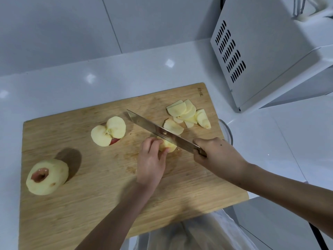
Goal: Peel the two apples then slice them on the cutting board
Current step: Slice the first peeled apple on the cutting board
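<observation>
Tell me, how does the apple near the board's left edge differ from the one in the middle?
The left apple is whole; the middle apple is cut into pieces. The left apple shows a reddish stem hollow; the middle apple shows its pale core. Both are mostly peeled and lie on the cutting board.

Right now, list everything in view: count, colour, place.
cutting board: 1, light wood, on the counter
counter: 1, white, under the board
peeled apple: 1, pale yellow, board's near left
apple halves: 2, pale with a red scrap of skin, board's middle
apple chunk: 1, pale yellow, under the knife
apple slices: one loose pile, pale yellow, board's far right
knife: 1, steel blade, across the chunk
glass bowl: 1, clear, rim past the board's right edge
microwave: 1, white, far right
white garment: 1, bottom edge, on the person
left hand: grip on the apple chunk
right hand: grip on the knife handle
</observation>
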Action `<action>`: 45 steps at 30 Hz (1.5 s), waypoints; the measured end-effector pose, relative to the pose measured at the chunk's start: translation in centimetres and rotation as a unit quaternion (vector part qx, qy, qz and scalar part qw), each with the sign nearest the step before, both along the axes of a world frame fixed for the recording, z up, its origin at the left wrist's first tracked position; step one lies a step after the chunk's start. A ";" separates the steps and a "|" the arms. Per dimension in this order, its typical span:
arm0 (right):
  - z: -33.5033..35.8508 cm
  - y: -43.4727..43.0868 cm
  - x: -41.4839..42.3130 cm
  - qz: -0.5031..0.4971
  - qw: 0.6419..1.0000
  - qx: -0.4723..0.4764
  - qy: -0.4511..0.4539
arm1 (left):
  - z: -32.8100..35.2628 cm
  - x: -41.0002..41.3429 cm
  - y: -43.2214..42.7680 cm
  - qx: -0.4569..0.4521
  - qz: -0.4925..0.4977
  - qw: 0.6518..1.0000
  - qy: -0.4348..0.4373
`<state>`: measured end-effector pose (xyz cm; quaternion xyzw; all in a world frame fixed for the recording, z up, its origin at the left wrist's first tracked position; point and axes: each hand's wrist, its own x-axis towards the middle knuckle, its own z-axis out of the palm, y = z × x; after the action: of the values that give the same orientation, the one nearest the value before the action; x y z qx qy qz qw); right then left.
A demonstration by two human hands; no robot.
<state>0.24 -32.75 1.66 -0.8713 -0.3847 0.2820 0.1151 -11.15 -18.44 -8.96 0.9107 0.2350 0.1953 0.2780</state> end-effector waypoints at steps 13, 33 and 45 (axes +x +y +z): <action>-3.0 1.7 0.4 -0.059 0.995 0.027 0.073 | 0.1 -0.3 -0.1 -0.010 0.005 1.000 0.002; 0.3 0.7 -1.4 0.004 1.000 0.009 -0.023 | -0.8 -0.6 0.2 -0.007 -0.007 0.999 -0.034; -3.7 2.5 -0.8 -0.016 1.000 -0.010 -0.001 | -1.2 -0.6 0.3 -0.003 -0.014 0.998 -0.055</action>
<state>-0.59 -30.23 -2.01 -0.8789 -0.3677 0.2830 0.1103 -11.75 -18.13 -10.20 0.9009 0.2073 0.2409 0.2955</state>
